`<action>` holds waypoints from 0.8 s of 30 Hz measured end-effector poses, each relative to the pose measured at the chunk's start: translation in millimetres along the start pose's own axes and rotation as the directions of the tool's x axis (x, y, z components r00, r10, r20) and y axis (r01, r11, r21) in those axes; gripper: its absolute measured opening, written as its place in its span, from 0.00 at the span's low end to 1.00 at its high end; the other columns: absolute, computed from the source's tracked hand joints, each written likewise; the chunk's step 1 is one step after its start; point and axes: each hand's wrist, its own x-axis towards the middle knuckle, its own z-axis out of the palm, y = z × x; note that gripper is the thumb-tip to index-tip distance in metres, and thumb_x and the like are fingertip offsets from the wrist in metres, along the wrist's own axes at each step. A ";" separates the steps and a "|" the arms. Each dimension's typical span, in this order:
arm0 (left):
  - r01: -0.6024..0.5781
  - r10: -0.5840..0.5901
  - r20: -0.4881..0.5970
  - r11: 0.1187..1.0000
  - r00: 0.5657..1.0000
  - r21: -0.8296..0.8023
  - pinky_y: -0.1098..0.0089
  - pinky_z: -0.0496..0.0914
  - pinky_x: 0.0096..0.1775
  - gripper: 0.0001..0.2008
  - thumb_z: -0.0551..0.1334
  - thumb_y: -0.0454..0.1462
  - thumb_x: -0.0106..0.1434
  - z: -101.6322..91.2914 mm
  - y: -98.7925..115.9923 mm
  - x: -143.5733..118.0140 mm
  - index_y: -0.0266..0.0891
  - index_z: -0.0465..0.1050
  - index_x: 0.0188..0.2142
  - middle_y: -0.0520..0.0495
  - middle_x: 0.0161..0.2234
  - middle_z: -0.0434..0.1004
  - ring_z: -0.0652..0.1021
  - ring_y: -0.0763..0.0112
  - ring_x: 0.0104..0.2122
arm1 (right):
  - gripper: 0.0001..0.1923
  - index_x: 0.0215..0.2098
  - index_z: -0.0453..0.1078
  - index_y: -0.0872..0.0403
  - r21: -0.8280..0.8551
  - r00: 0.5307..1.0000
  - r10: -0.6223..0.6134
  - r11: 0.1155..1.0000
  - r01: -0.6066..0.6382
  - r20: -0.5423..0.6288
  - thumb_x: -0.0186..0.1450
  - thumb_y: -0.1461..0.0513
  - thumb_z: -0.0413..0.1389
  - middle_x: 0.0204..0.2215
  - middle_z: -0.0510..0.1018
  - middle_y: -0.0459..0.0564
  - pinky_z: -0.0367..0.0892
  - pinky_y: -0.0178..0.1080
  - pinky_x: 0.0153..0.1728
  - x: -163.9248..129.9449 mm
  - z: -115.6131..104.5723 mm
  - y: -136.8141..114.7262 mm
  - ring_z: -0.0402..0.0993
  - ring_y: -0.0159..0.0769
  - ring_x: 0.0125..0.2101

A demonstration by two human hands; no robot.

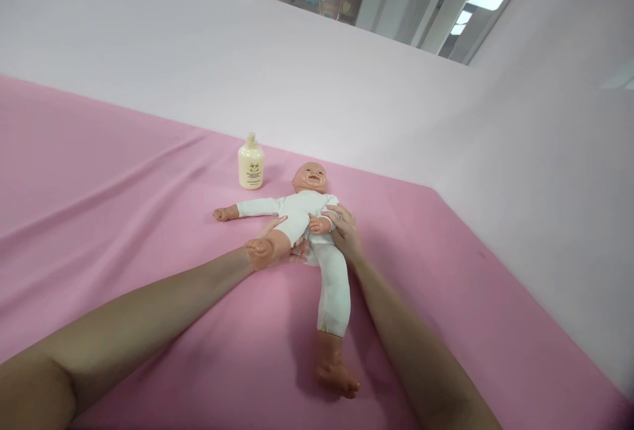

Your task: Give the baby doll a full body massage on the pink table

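Doll (297, 209) between both hands (345, 228), near bottle (251, 167) with tiny, illegible print (253, 175).

By the left hand (270, 224), light is being reflected by a glossy plastic baby doll (320, 224) in matt white cloth (297, 208); beyond, by a smooth cream plastic bottle (251, 164).

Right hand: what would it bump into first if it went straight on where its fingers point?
The doll. The right hand seems to be touching its side, though depth is hard to tell.
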 end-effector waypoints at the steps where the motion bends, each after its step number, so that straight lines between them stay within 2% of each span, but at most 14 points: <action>1: 0.015 -0.016 -0.013 1.000 1.000 -0.011 0.58 0.72 0.42 0.32 0.53 0.63 0.63 4.8 2.1 -2.0 0.38 0.69 0.23 0.43 0.26 0.72 0.76 0.59 0.33 | 0.26 0.53 0.76 0.46 -0.001 1.000 -0.002 1.000 0.002 0.004 0.63 0.70 0.47 0.56 0.76 0.51 0.63 0.54 0.63 0.1 -0.3 -0.1 0.65 0.44 0.60; 7: 0.055 -0.057 -0.096 0.998 0.994 -0.023 0.60 0.71 0.41 0.31 0.52 0.59 0.67 29.2 12.7 -10.8 0.37 0.70 0.22 0.42 0.25 0.71 0.73 0.60 0.31 | 0.26 0.53 0.76 0.47 -0.010 1.000 -0.029 1.000 0.029 0.000 0.63 0.71 0.47 0.56 0.75 0.51 0.63 0.55 0.63 0.6 -0.6 -0.1 0.65 0.44 0.61; 11: 0.069 -0.072 -0.151 0.997 0.986 -0.024 0.62 0.71 0.40 0.30 0.51 0.57 0.69 35.6 14.7 -13.0 0.37 0.71 0.23 0.42 0.25 0.72 0.73 0.62 0.31 | 0.26 0.54 0.76 0.47 -0.012 0.999 -0.049 0.999 0.049 -0.002 0.63 0.70 0.48 0.56 0.75 0.51 0.62 0.55 0.64 0.7 -1.2 -0.3 0.65 0.44 0.61; 13: 0.067 -0.069 -0.145 0.998 0.987 -0.017 0.61 0.71 0.40 0.30 0.51 0.57 0.68 36.7 15.0 -13.6 0.37 0.70 0.23 0.42 0.25 0.72 0.73 0.61 0.31 | 0.27 0.54 0.75 0.46 -0.015 0.999 -0.047 0.999 0.047 0.010 0.63 0.71 0.48 0.56 0.75 0.51 0.62 0.55 0.64 0.8 -1.9 -0.8 0.64 0.44 0.61; 20: 0.057 -0.059 -0.100 0.998 0.993 -0.027 0.61 0.72 0.41 0.30 0.56 0.60 0.63 24.2 10.8 -7.2 0.36 0.71 0.22 0.44 0.24 0.72 0.75 0.61 0.32 | 0.27 0.54 0.75 0.47 -0.002 0.999 -0.044 0.999 0.044 0.010 0.62 0.72 0.47 0.56 0.75 0.51 0.61 0.54 0.65 1.2 -2.8 -2.5 0.63 0.43 0.63; 24: 0.118 -0.119 -0.053 0.993 0.992 -0.023 0.61 0.72 0.41 0.32 0.54 0.62 0.63 11.4 6.4 -2.3 0.36 0.70 0.22 0.44 0.25 0.72 0.75 0.62 0.30 | 0.27 0.55 0.74 0.48 0.013 1.000 0.013 1.000 -0.013 0.007 0.64 0.71 0.47 0.56 0.76 0.52 0.61 0.53 0.65 1.0 -2.8 -4.6 0.64 0.43 0.62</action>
